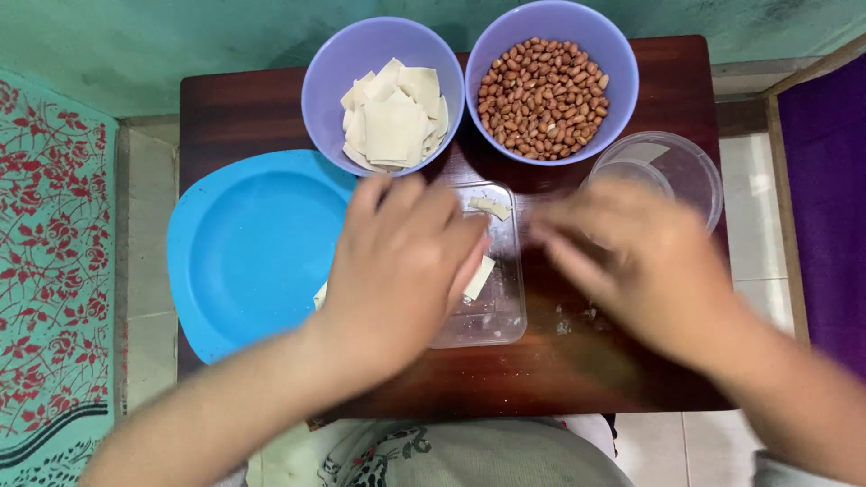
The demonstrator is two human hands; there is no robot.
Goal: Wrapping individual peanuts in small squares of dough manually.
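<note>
Left hand (397, 271) is curled over a clear tray (492, 316) mid-table, pinching a dough strip (479, 278); right hand (631, 261) is blurred, grip can't be told.

Soft, even light from above, faint glare on the dark table (631, 90), and the right hand (631, 261) smeared, probably by motion blur.

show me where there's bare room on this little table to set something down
The blue plate is bare. Bare wood shows behind it, left of the wrapper bowl. The rest is crowded: peanut bowl, clear round container, clear tray and both hands.
</note>
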